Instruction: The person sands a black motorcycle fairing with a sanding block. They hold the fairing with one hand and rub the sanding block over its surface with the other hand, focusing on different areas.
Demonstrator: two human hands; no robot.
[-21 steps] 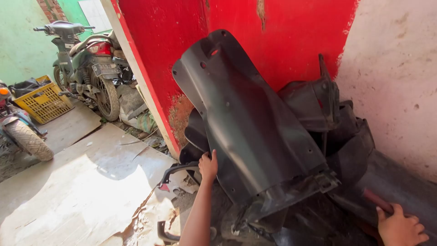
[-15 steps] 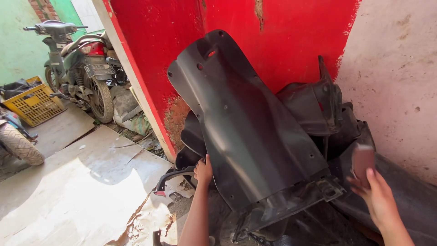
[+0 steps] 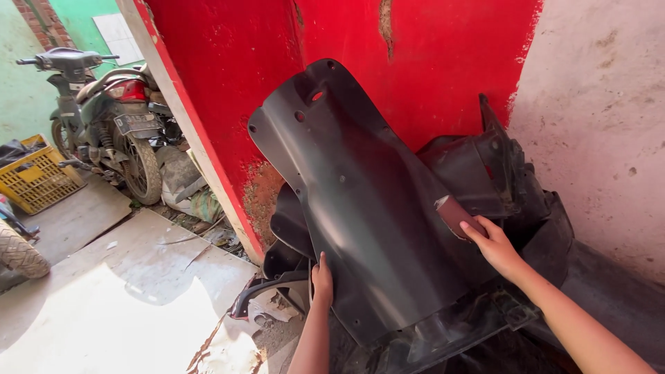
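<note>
- Where the forearms enter at the bottom edge, the left hand (image 3: 321, 278) grips the lower left edge of the black plastic panel (image 3: 360, 201), fingers curled around the rim.
- Right hand (image 3: 497, 246) presses a reddish-brown sanding sheet (image 3: 454, 213) flat against the panel's right side; fingers lie nearly straight on it (thumb hidden).
- Panel stands tilted, its top leaning on the red wall (image 3: 415, 62), its foot among other dark body parts (image 3: 485, 166).
- Pale concrete floor (image 3: 104, 305) lies to the left.
- Farther off: a yellow crate (image 3: 31, 181) and a parked motorcycle (image 3: 104, 118) near a green wall (image 3: 24, 90).
</note>
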